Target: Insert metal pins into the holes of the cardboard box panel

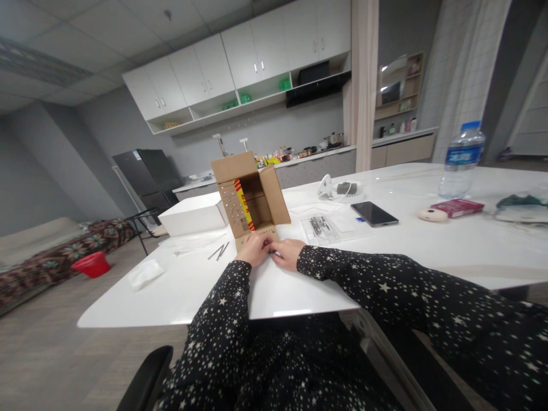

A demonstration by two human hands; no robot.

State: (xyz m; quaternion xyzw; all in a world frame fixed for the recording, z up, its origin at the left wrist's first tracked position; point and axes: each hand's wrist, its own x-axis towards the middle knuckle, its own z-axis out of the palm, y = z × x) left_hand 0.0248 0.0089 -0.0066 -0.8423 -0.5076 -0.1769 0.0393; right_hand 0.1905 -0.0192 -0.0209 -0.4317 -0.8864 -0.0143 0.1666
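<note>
An open cardboard box (259,206) stands on the white table, its opening towards me and its flaps spread. Several small pale round pieces (231,206) dot its left flap, beside a yellow and red strip of tape (245,206). At the lower front flap, my left hand (256,249) is closed, with its fingers bent at the cardboard. My right hand (289,254) meets it from the right, thumb and fingers drawn together. Anything between the fingertips is too small or hidden to make out. Left of the hands lie thin dark metal rods (220,251).
A clear plastic tray of small dark parts (322,228) and a phone (374,214) lie to the right. Beyond them are a white device with a cable (342,188), a pink box (458,208) and a water bottle (461,160). A white box (192,216) stands left, behind crumpled tissue (145,274).
</note>
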